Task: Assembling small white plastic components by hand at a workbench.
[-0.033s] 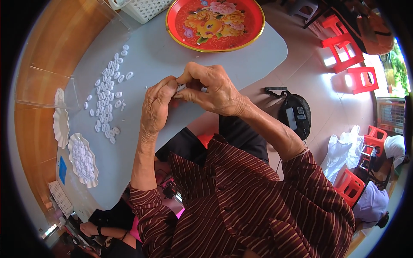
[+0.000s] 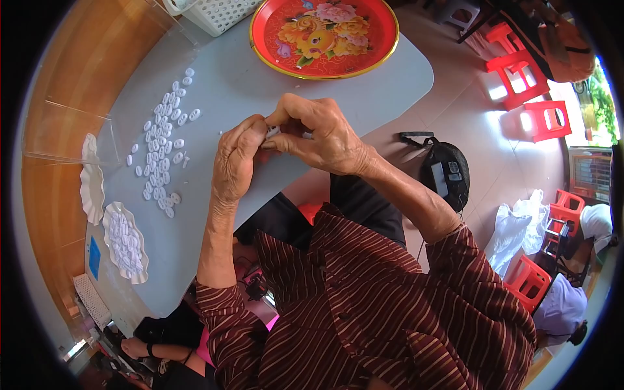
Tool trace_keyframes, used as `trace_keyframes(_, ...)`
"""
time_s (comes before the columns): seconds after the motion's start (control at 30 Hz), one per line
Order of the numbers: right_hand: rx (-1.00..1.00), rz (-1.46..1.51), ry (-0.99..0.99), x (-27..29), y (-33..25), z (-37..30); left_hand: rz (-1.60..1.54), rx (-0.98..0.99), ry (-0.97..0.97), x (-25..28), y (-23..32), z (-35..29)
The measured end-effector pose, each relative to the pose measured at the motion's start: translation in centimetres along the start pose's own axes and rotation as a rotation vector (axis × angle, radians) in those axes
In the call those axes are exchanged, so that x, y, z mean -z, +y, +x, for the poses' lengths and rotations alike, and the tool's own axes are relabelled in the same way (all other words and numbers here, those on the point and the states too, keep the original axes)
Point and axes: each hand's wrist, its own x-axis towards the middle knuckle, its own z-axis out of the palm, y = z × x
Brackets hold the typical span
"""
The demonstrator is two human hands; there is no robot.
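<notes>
Above the near edge of the grey table (image 2: 214, 84), my two hands meet at the fingertips. My left hand (image 2: 236, 159) is closed, its thumb and fingers pinched on a small white plastic piece (image 2: 273, 131). The thumb and forefinger of my right hand (image 2: 320, 133) grip the same piece from the other side; its remaining fingers are curled in. Fingers cover most of the piece, so its full shape is hidden. To the left lies a loose spread of small white oval plastic pieces (image 2: 159, 143) with dark marks. Beside them is a narrower white bit (image 2: 186, 162).
A round red floral tray (image 2: 260, 49) with a gold rim stands at the far side, next to a white perforated basket (image 2: 224, 16). At left, a wavy-edged white dish (image 2: 142, 276) holds many small white parts. A black backpack (image 2: 445, 175) lies on the floor at right.
</notes>
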Motion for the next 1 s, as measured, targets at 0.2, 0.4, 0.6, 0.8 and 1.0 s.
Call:
trace_keyframes(0.2,-0.12,0.002,-0.039,0.3,0.0,0.2,-0.01,-0.048,0.038,-0.2,-0.9,0.4)
trace_keyframes(0.4,-0.139,-0.001,-0.032,0.1,-0.2,0.2,0.057,-0.027,0.025,-0.1,-0.4,0.1)
trace_keyframes(0.6,-0.052,-0.008,-0.026,-0.4,-0.4,0.2,0.037,-0.022,0.021,0.2,0.0,-0.5)
trace_keyframes(0.8,-0.099,-0.02,-0.021,0.2,-0.2,-0.1,0.017,-0.034,0.005,-0.1,-0.8,0.3)
trace_keyframes(1.0,-0.327,0.392,-0.016,0.2,-0.1,0.4,0.11,-0.163,0.168,-0.8,-0.1,0.2)
